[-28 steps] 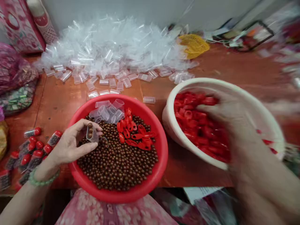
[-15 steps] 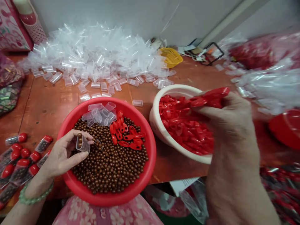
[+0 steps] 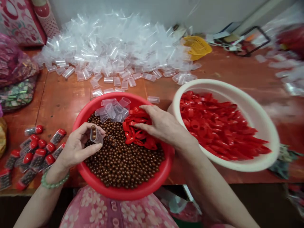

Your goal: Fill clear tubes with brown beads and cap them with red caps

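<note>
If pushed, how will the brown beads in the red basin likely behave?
The brown beads look round and loose, so they would probably roll aside rather than resist. Their glossy surface suggests they may slip from a pinch. The raised rim of the red basin would likely keep most in.

Reddish-brown wooden table (image 3: 228, 66) with a dark seam, against a plain pale grey wall (image 3: 152, 11).

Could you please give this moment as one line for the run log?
left hand: holds clear container, brown balls inside | right hand: at red pieces, red basin | white basin: heap of red parts
</note>
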Available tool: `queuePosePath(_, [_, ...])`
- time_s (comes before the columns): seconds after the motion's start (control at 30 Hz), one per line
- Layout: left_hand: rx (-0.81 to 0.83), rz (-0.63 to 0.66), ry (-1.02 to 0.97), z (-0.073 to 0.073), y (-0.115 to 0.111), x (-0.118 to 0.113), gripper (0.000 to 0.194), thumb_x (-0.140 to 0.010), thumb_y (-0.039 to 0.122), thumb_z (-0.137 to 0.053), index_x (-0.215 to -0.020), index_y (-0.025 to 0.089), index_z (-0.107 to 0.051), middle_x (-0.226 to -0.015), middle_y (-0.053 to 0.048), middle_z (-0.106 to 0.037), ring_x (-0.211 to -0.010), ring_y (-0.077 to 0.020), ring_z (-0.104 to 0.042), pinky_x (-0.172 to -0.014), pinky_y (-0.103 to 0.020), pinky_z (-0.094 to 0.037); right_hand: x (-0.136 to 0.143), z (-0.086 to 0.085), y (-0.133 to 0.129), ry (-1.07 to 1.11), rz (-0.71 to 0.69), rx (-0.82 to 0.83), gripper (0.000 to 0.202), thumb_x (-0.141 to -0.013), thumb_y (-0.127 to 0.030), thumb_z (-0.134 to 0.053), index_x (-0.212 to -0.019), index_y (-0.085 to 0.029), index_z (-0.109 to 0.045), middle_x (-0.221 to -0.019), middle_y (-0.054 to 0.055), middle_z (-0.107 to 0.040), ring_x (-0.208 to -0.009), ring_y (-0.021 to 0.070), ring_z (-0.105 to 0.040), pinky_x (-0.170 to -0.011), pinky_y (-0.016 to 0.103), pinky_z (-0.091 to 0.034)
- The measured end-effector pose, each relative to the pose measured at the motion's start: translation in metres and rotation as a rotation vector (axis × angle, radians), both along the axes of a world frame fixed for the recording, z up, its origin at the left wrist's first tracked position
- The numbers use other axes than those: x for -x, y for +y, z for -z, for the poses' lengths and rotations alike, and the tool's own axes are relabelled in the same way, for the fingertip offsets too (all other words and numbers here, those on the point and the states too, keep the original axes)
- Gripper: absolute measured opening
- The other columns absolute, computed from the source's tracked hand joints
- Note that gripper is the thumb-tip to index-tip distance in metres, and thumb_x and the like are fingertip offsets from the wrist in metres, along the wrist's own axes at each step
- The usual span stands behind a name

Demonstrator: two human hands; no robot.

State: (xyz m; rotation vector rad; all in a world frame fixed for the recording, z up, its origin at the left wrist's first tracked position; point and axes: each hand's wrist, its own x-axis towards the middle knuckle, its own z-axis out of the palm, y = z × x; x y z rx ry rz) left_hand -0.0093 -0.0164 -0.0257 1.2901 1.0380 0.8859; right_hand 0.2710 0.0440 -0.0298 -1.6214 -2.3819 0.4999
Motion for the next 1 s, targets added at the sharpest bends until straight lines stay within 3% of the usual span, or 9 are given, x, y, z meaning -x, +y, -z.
queuePosePath(0.1, [0.034,-0.052,-0.031,0.004,-0.002,-0.003,0.033,-0.077,0.025,-0.074,-0.104,0.018,-0.057,-0.105,-0.005,-0.066,-0.097,-0.0155,-0.064,-0.09,-0.027,-0.049,0.009,-0.009,-0.012,-0.146,-0.017,-0.176,0.037,-0.087,-0.033,-0.061,-0.12,-0.016,-0.056,-0.121,0.018,-0.059,-0.108,0.0338,-0.058,-0.089,0.048,-0.049])
queuePosePath(0.2, [0.086,-0.139,-0.034,0.007,-0.005,-0.009,0.038,-0.075,0.026,-0.075,-0.106,0.018,-0.054,-0.103,-0.004,-0.066,-0.096,-0.0156,-0.064,-0.09,-0.029,-0.049,0.023,-0.02,-0.025,-0.139,-0.088,-0.25,0.022,-0.091,-0.026,-0.055,-0.109,-0.016,-0.061,-0.114,0.017,-0.061,-0.104,0.0325,-0.057,-0.089,0.049,-0.048])
queuePosePath(0.33, [0.065,-0.153,0.055,0.011,-0.014,-0.016,0.037,-0.076,0.025,-0.072,-0.107,0.019,-0.053,-0.099,-0.003,-0.063,-0.09,-0.0153,-0.062,-0.085,-0.029,-0.049,0.041,-0.029,-0.038,0.158,-0.334,-0.018,0.01,-0.094,-0.024,-0.053,-0.094,-0.018,-0.061,-0.09,0.007,-0.064,-0.085,0.0201,-0.061,-0.078,0.034,-0.051])
queuePosePath(0.43, [0.09,-0.122,0.005,0.01,-0.019,-0.019,0.034,-0.077,0.021,-0.07,-0.105,0.02,-0.051,-0.098,-0.002,-0.06,-0.09,-0.0144,-0.061,-0.085,-0.029,-0.048,0.048,-0.031,-0.04,0.304,-0.368,0.077,0.008,-0.094,-0.023,-0.054,-0.095,-0.018,-0.06,-0.087,0.004,-0.064,-0.081,0.0157,-0.061,-0.073,0.028,-0.05])
queuePosePath(0.53, [0.165,-0.106,-0.165,0.005,-0.022,-0.02,0.03,-0.076,0.02,-0.069,-0.097,0.019,-0.048,-0.093,-0.001,-0.06,-0.088,-0.014,-0.061,-0.084,-0.028,-0.048,0.047,-0.025,-0.04,0.213,-0.343,0.095,0.009,-0.094,-0.023,-0.053,-0.093,-0.018,-0.061,-0.086,0.004,-0.063,-0.079,0.0165,-0.06,-0.073,0.03,-0.05])
queuePosePath(0.6, [0.154,-0.11,-0.198,0.001,-0.024,-0.021,0.024,-0.077,0.023,-0.068,-0.091,0.018,-0.049,-0.089,-0.002,-0.062,-0.084,-0.0139,-0.061,-0.082,-0.028,-0.047,0.042,-0.018,-0.042,0.058,-0.379,0.135,0.012,-0.092,-0.016,-0.051,-0.092,-0.018,-0.062,-0.085,0.004,-0.062,-0.078,0.0175,-0.06,-0.072,0.031,-0.05])
queuePosePath(0.73, [0.038,-0.087,-0.044,-0.002,-0.027,-0.019,0.014,-0.083,0.026,-0.064,-0.09,0.016,-0.055,-0.087,-0.004,-0.063,-0.081,-0.0145,-0.059,-0.078,-0.028,-0.047,0.035,0.004,-0.051,-0.198,-0.473,0.058,0.039,-0.079,0.005,-0.045,-0.101,-0.019,-0.066,-0.1,0.008,-0.064,-0.089,0.0208,-0.059,-0.077,0.033,-0.048])
queuePosePath(0.87, [-0.048,-0.037,0.095,-0.002,-0.026,-0.016,0.012,-0.087,0.025,-0.059,-0.096,0.017,-0.059,-0.089,-0.003,-0.064,-0.081,-0.0143,-0.059,-0.076,-0.026,-0.047,0.039,0.019,-0.052,-0.337,-0.529,-0.089,0.028,-0.08,0.001,-0.048,-0.088,-0.018,-0.066,-0.093,0.009,-0.064,-0.08,0.022,-0.056,-0.072,0.034,-0.046])
queuePosePath(1.0, [-0.071,0.024,0.103,-0.006,-0.025,-0.015,0.012,-0.088,0.024,-0.058,-0.097,0.017,-0.061,-0.092,-0.004,-0.066,-0.084,-0.0149,-0.061,-0.078,-0.026,-0.047,0.04,0.022,-0.046,-0.338,-0.555,-0.16,0.024,-0.082,0.002,-0.048,-0.082,-0.016,-0.063,-0.083,0.008,-0.064,-0.075,0.0218,-0.056,-0.07,0.034,-0.045])
